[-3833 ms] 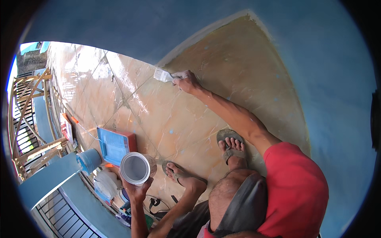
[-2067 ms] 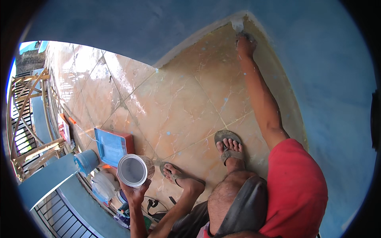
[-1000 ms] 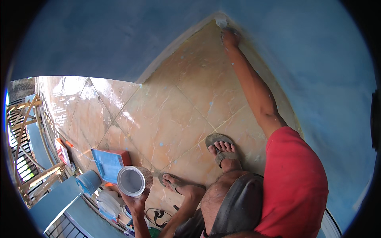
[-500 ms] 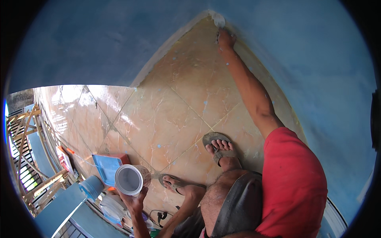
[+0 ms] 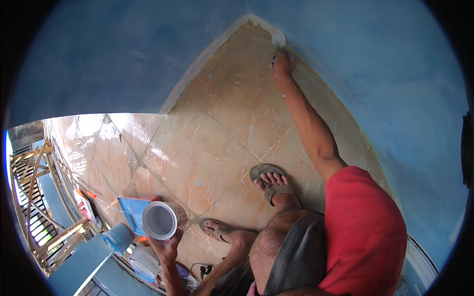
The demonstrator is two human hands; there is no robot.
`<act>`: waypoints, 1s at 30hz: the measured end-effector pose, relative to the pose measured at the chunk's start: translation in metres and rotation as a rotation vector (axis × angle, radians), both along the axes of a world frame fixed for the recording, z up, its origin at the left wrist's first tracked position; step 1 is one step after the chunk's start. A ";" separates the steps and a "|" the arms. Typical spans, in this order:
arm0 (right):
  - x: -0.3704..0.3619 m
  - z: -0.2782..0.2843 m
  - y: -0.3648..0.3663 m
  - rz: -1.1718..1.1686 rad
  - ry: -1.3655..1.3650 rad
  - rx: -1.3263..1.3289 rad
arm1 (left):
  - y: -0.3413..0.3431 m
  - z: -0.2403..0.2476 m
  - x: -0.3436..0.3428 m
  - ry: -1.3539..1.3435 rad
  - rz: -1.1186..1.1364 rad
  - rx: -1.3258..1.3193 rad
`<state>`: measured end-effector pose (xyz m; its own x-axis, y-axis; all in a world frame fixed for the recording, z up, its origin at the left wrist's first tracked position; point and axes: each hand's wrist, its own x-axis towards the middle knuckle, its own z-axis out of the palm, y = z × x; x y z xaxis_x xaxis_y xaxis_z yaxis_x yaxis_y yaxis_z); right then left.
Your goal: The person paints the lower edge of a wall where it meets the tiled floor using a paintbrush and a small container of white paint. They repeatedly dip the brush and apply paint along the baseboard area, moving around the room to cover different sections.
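1. The right hand (image 5: 282, 63) is closed round a paintbrush (image 5: 279, 44), its handle mostly hidden; the bristles are at the foot of the right wall (image 5: 395, 108), just right of the far corner (image 5: 249, 18).
2. The left hand (image 5: 167, 247) cups a tub (image 5: 176, 220) from beneath, fingers curled partly round it, at the near left; its mouth faces up, and how full it is cannot be told.
3. A light, steady stroke along the wall's foot would probably best match the pale band (image 5: 195, 69) on the left wall (image 5: 123, 54); too much pressure could splay the bristles onto the floor (image 5: 217, 138).
4. The tub is best kept level, since a tilt might spill it.
5. The two walls pinch the brush's room at the corner; nearer, the right wall's edge curves down toward the red sleeve (image 5: 365, 227).
6. Open floor lies between the hands, bounded near by the sandalled feet (image 5: 273, 181). The tray (image 5: 132, 213) sits just beyond the tub, with the bucket (image 5: 118, 238) to its left, so the left hand has less space.
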<state>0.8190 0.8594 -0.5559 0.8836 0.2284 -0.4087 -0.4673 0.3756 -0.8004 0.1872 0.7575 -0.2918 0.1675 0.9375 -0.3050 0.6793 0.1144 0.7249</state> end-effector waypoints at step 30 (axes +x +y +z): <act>-0.026 0.004 -0.118 -0.197 0.102 0.044 | 0.043 -0.011 0.022 -0.042 -0.203 0.075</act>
